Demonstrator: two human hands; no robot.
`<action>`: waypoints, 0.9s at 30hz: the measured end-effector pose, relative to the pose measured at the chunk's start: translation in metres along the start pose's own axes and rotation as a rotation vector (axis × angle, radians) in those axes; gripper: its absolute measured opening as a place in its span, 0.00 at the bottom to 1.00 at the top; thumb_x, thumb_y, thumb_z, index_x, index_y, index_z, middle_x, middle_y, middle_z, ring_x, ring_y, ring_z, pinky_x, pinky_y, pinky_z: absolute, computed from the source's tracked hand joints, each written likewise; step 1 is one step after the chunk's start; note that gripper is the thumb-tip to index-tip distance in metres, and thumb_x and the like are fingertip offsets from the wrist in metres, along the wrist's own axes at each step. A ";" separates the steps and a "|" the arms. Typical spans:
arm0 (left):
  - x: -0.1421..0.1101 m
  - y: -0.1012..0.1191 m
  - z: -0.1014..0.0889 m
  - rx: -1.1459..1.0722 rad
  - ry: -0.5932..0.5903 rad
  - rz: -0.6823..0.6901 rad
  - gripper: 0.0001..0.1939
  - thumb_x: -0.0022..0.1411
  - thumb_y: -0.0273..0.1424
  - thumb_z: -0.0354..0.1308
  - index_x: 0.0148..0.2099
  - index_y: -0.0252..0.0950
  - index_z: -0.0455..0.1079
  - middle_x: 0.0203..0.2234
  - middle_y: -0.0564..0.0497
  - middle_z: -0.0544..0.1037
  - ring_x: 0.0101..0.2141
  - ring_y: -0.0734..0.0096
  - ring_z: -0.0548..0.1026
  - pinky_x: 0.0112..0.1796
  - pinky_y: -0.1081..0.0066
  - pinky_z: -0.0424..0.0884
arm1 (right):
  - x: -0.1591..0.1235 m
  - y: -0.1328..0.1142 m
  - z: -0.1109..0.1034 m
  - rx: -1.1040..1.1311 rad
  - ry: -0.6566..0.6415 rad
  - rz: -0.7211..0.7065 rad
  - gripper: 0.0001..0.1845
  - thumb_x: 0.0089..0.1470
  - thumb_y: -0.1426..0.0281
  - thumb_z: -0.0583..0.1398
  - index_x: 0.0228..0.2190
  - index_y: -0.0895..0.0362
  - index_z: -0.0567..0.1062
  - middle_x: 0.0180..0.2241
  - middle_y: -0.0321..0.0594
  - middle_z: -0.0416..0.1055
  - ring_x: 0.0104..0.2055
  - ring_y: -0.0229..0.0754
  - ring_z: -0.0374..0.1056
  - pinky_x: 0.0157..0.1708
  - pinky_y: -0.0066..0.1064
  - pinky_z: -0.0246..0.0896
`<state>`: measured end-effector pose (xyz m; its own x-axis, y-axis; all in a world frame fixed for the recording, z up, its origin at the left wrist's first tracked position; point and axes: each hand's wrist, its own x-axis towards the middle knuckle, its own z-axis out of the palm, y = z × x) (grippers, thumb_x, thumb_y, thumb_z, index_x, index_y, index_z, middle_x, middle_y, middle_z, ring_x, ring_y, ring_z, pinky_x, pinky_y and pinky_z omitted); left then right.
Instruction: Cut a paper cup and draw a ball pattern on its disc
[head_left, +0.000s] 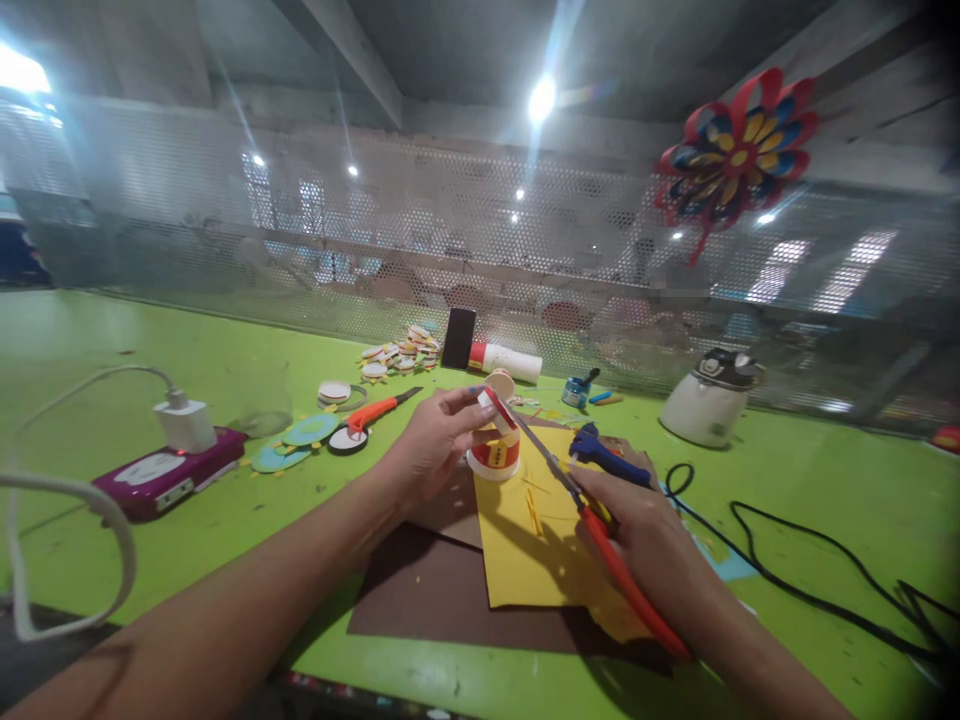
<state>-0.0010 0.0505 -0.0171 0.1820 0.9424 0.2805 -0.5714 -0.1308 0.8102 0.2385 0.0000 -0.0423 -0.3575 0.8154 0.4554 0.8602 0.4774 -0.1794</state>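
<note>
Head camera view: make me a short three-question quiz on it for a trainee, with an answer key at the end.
1. Which hand holds the red-handled scissors?
2. True or false: the white charger sits on the purple power strip.
3. The sheet lying over the brown sheet in front of the person is: A, light blue; B, yellow; C, white.

Key:
1. The right hand.
2. True.
3. B, the yellow sheet.
</note>
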 end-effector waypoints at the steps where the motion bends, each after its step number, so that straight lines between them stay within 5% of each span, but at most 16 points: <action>1: 0.001 0.000 0.000 -0.002 0.007 0.003 0.10 0.52 0.23 0.68 0.40 0.28 0.78 0.38 0.41 0.82 0.39 0.61 0.79 0.45 0.62 0.73 | 0.001 0.001 0.000 0.004 0.011 0.010 0.22 0.56 0.71 0.57 0.52 0.48 0.76 0.45 0.43 0.80 0.47 0.52 0.75 0.47 0.41 0.68; 7: 0.002 0.003 -0.002 -0.017 0.044 0.026 0.12 0.52 0.22 0.69 0.41 0.29 0.76 0.38 0.42 0.82 0.39 0.62 0.80 0.48 0.60 0.72 | 0.005 0.007 -0.001 0.025 0.117 0.081 0.23 0.55 0.69 0.57 0.52 0.49 0.77 0.47 0.42 0.79 0.48 0.52 0.74 0.49 0.40 0.68; 19: -0.001 0.005 0.000 -0.007 0.044 0.023 0.17 0.50 0.19 0.68 0.44 0.30 0.72 0.36 0.45 0.81 0.39 0.63 0.79 0.45 0.62 0.74 | 0.002 0.007 0.005 -0.001 0.018 0.034 0.26 0.54 0.73 0.57 0.54 0.49 0.74 0.49 0.43 0.77 0.52 0.52 0.72 0.52 0.43 0.66; 27: 0.000 0.010 -0.001 -0.006 0.066 0.014 0.20 0.52 0.26 0.68 0.47 0.32 0.70 0.35 0.44 0.80 0.34 0.59 0.80 0.41 0.55 0.76 | 0.016 0.033 0.012 0.018 0.130 0.204 0.23 0.55 0.68 0.57 0.52 0.51 0.76 0.53 0.43 0.75 0.55 0.51 0.68 0.53 0.42 0.65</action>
<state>-0.0077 0.0498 -0.0092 0.1215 0.9588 0.2570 -0.5784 -0.1420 0.8033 0.2571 0.0324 -0.0516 -0.1264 0.8469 0.5166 0.9028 0.3140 -0.2939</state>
